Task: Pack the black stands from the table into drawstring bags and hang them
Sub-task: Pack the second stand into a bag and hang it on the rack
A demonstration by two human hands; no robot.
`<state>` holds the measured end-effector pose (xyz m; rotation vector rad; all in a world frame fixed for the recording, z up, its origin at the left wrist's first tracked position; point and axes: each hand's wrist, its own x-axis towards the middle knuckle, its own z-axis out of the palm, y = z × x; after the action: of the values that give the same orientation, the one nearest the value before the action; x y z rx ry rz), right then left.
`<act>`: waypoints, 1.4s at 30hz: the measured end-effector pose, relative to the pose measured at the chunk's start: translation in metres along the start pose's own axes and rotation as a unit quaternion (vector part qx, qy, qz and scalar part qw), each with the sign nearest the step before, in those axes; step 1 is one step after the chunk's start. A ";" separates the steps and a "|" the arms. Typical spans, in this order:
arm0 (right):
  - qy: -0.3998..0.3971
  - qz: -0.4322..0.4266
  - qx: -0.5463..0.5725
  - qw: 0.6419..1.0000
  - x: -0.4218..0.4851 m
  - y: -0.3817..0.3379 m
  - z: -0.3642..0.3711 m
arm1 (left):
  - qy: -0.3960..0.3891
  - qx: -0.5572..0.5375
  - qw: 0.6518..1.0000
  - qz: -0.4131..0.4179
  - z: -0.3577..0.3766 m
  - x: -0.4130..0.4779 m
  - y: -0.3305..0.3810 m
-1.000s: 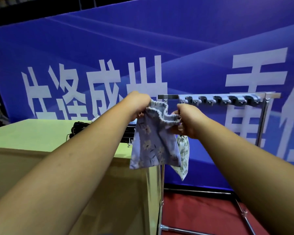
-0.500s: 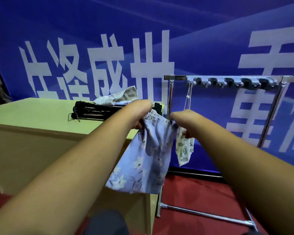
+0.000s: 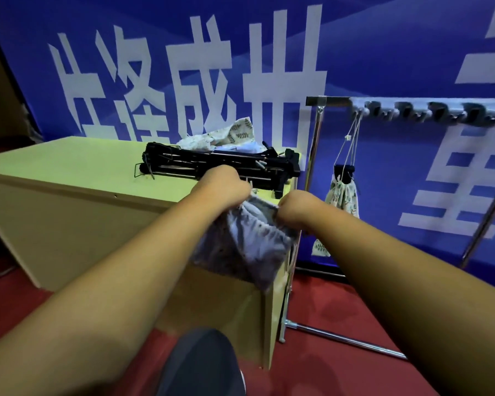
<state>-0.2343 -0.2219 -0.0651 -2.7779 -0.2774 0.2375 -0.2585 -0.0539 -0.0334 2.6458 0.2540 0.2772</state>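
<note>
I see left hand (image 3: pixel 226 187) and right hand (image 3: pixel 293 208) each pinching rim of lilac bag (image 3: pixel 249 244) over bench (image 3: pixel 69 161) right edge; black stands (image 3: pixel 212 164) lie at far right corner.

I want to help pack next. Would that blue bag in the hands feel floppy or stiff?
Probably floppy: the blue bag sags and folds below the left hand and right hand gripping its gathered mouth. Likely light too, since it hangs crumpled with no bulge. It looks like soft cloth, so hardly fragile.
</note>
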 end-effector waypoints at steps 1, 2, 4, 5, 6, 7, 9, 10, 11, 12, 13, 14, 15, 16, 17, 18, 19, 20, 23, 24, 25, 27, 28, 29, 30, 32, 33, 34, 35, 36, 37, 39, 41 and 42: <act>-0.008 -0.001 -0.007 1.000 0.003 -0.001 0.003 | -0.015 0.024 1.000 0.001 0.002 -0.001 -0.006; -0.020 0.001 -0.006 1.000 0.004 -0.002 0.006 | -0.029 0.041 0.999 0.002 0.004 -0.001 -0.012; -0.021 -0.002 0.010 1.000 0.008 -0.003 0.011 | -0.038 0.059 0.998 0.001 0.008 0.000 -0.022; -0.009 -0.009 0.032 0.999 0.012 -0.004 0.013 | -0.040 0.062 0.997 -0.001 0.010 0.002 -0.027; 0.002 -0.011 0.054 0.998 0.013 -0.004 0.015 | -0.038 0.062 0.997 0.002 0.011 0.004 -0.033; 0.004 -0.015 0.063 0.998 0.016 -0.006 0.015 | -0.037 0.060 0.997 0.005 0.013 0.006 -0.037; -0.005 -0.012 0.062 0.998 0.020 -0.010 0.016 | -0.035 0.044 0.998 0.009 0.015 0.012 -0.046; -0.006 -0.010 0.057 0.998 0.022 -0.011 0.016 | -0.036 0.028 0.999 0.007 0.017 0.015 -0.050; -0.010 -0.012 0.064 0.998 0.024 -0.011 0.014 | -0.041 0.007 0.999 0.003 0.019 0.018 -0.053; -0.005 -0.014 0.092 0.996 0.026 -0.011 0.013 | -0.046 -0.016 0.999 0.000 0.021 0.022 -0.056; 0.006 -0.005 0.126 0.992 0.028 -0.012 0.011 | -0.052 -0.038 0.998 -0.003 0.023 0.025 -0.059; 0.017 -0.002 0.148 0.989 0.032 -0.014 0.011 | -0.058 -0.059 0.997 -0.004 0.026 0.028 -0.062; 0.036 -0.008 0.150 0.988 0.039 -0.016 0.011 | -0.066 -0.078 0.995 -0.002 0.028 0.029 -0.065; 0.056 -0.023 0.139 0.988 0.045 -0.018 0.012 | -0.074 -0.095 0.993 0.000 0.031 0.031 -0.068; 0.076 -0.039 0.115 0.990 0.051 -0.020 0.015 | -0.079 -0.109 0.991 0.003 0.033 0.033 -0.070; 0.089 -0.049 0.088 0.991 0.058 -0.022 0.018 | -0.080 -0.119 0.990 0.009 0.037 0.036 -0.073; 0.096 -0.057 0.067 0.991 0.064 -0.024 0.021 | -0.076 -0.123 0.989 0.018 0.041 0.039 -0.076; 0.100 -0.062 0.056 0.992 0.070 -0.026 0.024 | -0.070 -0.126 0.989 0.027 0.045 0.041 -0.079; 0.121 -0.052 0.040 0.991 0.088 -0.026 0.033 | -0.055 -0.135 0.989 0.031 0.056 0.048 -0.087; 0.130 -0.044 0.033 0.990 0.094 -0.026 0.037 | -0.052 -0.140 0.988 0.028 0.058 0.051 -0.089; 0.141 -0.035 0.019 0.989 0.099 -0.025 0.041 | -0.049 -0.142 0.988 0.024 0.061 0.052 -0.089; 0.161 -0.026 -0.002 0.987 0.106 -0.024 0.046 | -0.041 -0.156 0.987 0.010 0.065 0.058 -0.090; 0.170 -0.028 -0.011 0.985 0.108 -0.023 0.048 | -0.036 -0.166 0.985 0.005 0.067 0.060 -0.091; 0.173 -0.031 -0.020 0.984 0.109 -0.023 0.049 | -0.035 -0.172 0.985 -0.001 0.069 0.062 -0.091; 0.173 -0.032 -0.028 0.984 0.110 -0.024 0.049 | -0.036 -0.171 0.985 -0.005 0.071 0.064 -0.090; 0.176 -0.031 -0.036 0.983 0.113 -0.025 0.049 | -0.045 -0.154 0.987 -0.011 0.074 0.066 -0.087; 0.178 -0.028 -0.036 0.983 0.115 -0.025 0.050 | -0.050 -0.142 0.989 -0.015 0.076 0.067 -0.084; 0.181 -0.024 -0.033 0.983 0.117 -0.026 0.051 | -0.053 -0.128 0.990 -0.017 0.078 0.068 -0.083; 0.186 -0.021 -0.031 0.982 0.119 -0.026 0.052 | -0.054 -0.113 0.992 -0.018 0.079 0.069 -0.080; 0.190 -0.017 -0.028 0.981 0.121 -0.026 0.053 | -0.054 -0.102 0.993 -0.019 0.080 0.069 -0.079; 0.192 -0.012 -0.027 0.981 0.123 -0.026 0.054 | -0.054 -0.096 0.994 -0.019 0.081 0.070 -0.078; 0.196 -0.007 -0.027 0.980 0.125 -0.028 0.054 | -0.055 -0.087 0.994 -0.020 0.081 0.069 -0.076; 0.199 -0.004 -0.026 0.980 0.128 -0.029 0.055 | -0.059 -0.082 0.995 -0.019 0.080 0.067 -0.075; 0.201 -0.001 -0.022 0.979 0.127 -0.030 0.056 | -0.061 -0.082 0.995 -0.021 0.079 0.067 -0.075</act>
<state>-0.1269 -0.1487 -0.1229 -2.7864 -0.1849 -0.3339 -0.1851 -0.0068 -0.1269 2.4807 0.2355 0.1164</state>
